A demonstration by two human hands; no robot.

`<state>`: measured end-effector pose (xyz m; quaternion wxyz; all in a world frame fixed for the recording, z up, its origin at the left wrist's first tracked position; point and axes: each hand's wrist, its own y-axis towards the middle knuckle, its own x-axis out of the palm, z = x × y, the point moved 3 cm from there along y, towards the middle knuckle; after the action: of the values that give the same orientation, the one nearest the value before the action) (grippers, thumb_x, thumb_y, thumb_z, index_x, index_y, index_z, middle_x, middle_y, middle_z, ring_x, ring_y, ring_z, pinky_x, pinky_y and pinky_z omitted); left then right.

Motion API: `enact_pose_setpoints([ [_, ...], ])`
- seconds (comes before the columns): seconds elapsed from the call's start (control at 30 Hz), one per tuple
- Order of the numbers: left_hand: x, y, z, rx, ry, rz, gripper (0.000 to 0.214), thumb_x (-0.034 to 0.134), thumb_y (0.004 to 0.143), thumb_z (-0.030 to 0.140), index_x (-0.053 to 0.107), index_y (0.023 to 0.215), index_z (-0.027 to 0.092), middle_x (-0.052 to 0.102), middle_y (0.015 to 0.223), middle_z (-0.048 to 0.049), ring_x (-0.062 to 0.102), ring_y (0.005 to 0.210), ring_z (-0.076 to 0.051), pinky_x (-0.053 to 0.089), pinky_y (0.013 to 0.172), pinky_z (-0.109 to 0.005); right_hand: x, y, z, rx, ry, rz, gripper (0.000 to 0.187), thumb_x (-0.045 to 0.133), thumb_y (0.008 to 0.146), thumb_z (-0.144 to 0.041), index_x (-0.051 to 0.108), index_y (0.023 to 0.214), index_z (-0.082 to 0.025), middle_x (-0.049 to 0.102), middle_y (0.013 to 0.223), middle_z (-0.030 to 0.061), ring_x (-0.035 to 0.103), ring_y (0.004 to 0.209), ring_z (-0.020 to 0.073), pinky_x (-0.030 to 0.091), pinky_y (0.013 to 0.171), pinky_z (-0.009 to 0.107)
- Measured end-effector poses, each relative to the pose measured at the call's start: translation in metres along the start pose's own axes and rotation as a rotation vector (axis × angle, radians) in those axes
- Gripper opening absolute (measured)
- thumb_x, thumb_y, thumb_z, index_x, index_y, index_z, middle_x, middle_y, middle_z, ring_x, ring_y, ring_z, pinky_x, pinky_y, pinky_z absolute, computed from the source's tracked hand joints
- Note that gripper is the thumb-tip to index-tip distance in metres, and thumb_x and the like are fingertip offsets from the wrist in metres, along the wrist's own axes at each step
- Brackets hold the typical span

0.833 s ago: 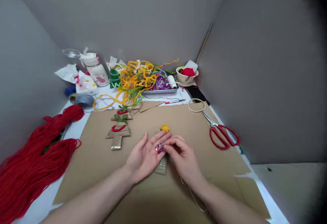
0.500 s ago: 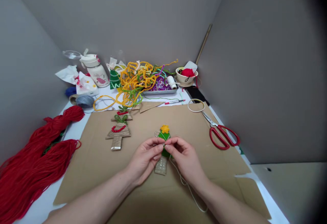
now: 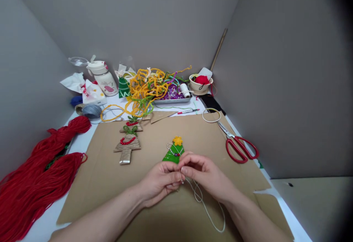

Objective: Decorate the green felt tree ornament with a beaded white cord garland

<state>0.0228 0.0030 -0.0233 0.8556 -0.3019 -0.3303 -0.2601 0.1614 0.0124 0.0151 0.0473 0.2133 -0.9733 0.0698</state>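
Observation:
A green Christmas tree ornament [image 3: 169, 157] lies on the cardboard [image 3: 93, 183], a yellow flower-shaped topper [image 3: 177, 141] at its tip. White cord with a few beads [image 3: 176, 155] crosses its front; its lower part is hidden behind my hands. Just in front of it, my left hand [image 3: 160, 181] is closed, thumb and fingers pinched at the thin white cord [image 3: 211, 218]. My right hand [image 3: 204, 170] meets it there, pinching the same cord. A loose loop of cord trails toward me below the right hand. Whatever tiny bead or needle sits between the fingertips is too small to make out.
Two twine-wrapped trees [image 3: 128, 146] lie left of the ornament. Red-handled scissors [image 3: 239, 148] and a white ring [image 3: 211, 115] are at right. Red yarn [image 3: 49, 168] covers the left edge. Behind stand a bottle [image 3: 104, 78], tangled orange yarn [image 3: 149, 85] and a bead tray [image 3: 176, 100].
Both hands have moved down toward me, off the ornament's middle, uncovering more of its green body and the beads. Its twine trunk, visible before, is now covered by my hands.

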Motion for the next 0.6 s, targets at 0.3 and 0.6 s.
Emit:
enact_pose_setpoints([
  [0.3, 0.021, -0.009, 0.003, -0.046, 0.058, -0.028, 0.022, 0.080, 0.061, 0.025, 0.066, 0.073, 0.012, 0.053, 0.062, 0.0019, 0.039, 0.054, -0.004, 0.024, 0.053, -0.019, 0.007, -0.024, -0.025, -0.140, -0.074, -0.029, 0.013, 0.051, 0.091, -0.027, 0.053, 0.083, -0.017, 0.050, 0.093, 0.0036, 0.048, 0.090, 0.0129, 0.037, 0.083, 0.026],
  [0.6, 0.094, -0.053, -0.029, -0.249, 0.412, -0.248, 0.024, 0.075, 0.065, 0.039, 0.073, 0.072, 0.017, 0.057, 0.067, 0.0016, 0.048, 0.062, -0.007, 0.036, 0.062, -0.020, 0.020, -0.121, -0.061, -0.165, 0.381, 0.147, 0.022, 0.046, 0.090, -0.041, 0.043, 0.079, -0.023, 0.050, 0.065, 0.0015, 0.051, 0.062, 0.0148, 0.045, 0.060, 0.029],
])
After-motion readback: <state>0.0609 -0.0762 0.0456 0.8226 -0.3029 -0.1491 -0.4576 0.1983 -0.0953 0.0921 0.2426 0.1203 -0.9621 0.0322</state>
